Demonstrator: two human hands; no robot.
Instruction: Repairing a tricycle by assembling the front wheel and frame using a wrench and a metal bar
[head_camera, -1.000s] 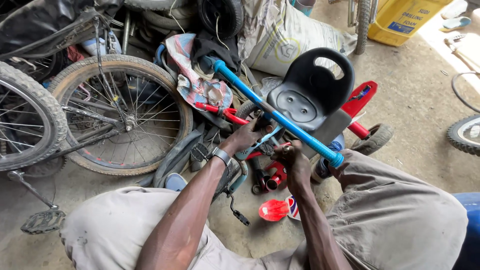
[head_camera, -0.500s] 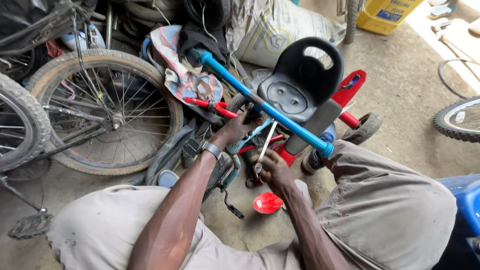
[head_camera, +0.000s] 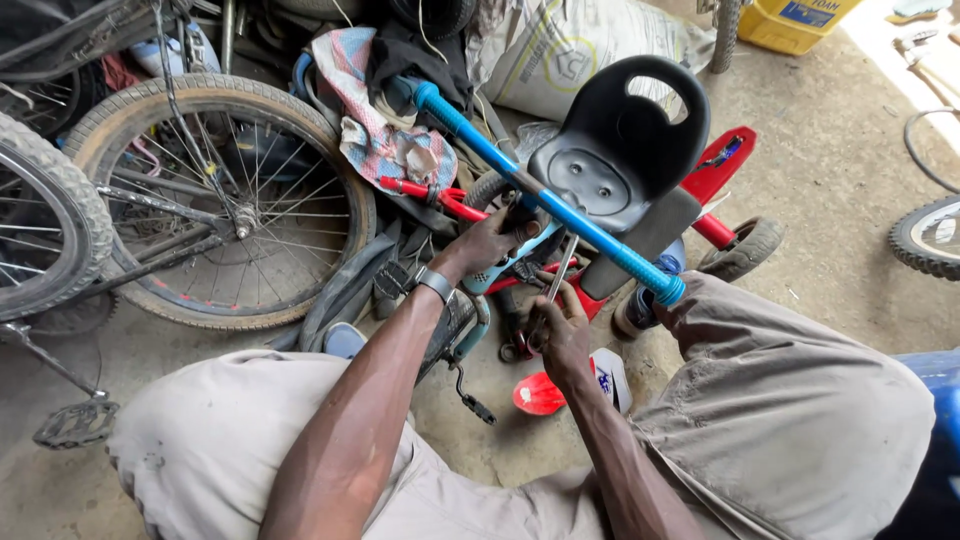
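Note:
A child's tricycle lies in front of me with a black seat (head_camera: 620, 150), a red frame (head_camera: 725, 165) and a long blue push bar (head_camera: 545, 205) running across it. My left hand (head_camera: 490, 240) grips the light-blue part of the frame just under the blue bar. A metal watch sits on that wrist. My right hand (head_camera: 560, 330) is closed around a slim metal tool (head_camera: 558, 275) that points up toward the frame under the seat. The spot where the tool tip meets the frame is hidden by the bar and my fingers.
Bicycle wheels (head_camera: 215, 200) lean at the left, with a loose pedal (head_camera: 75, 425) on the concrete. A patterned cloth (head_camera: 375, 120) and a grey sack (head_camera: 570, 50) lie behind the tricycle. A red plastic piece (head_camera: 545, 395) rests by my right wrist. A yellow container (head_camera: 790, 20) stands at the back right, another tyre (head_camera: 925, 240) at right.
My right hand has taken up the metal tool and moved it up against the frame under the seat. My left hand has stayed on the frame. The view has shifted slightly.

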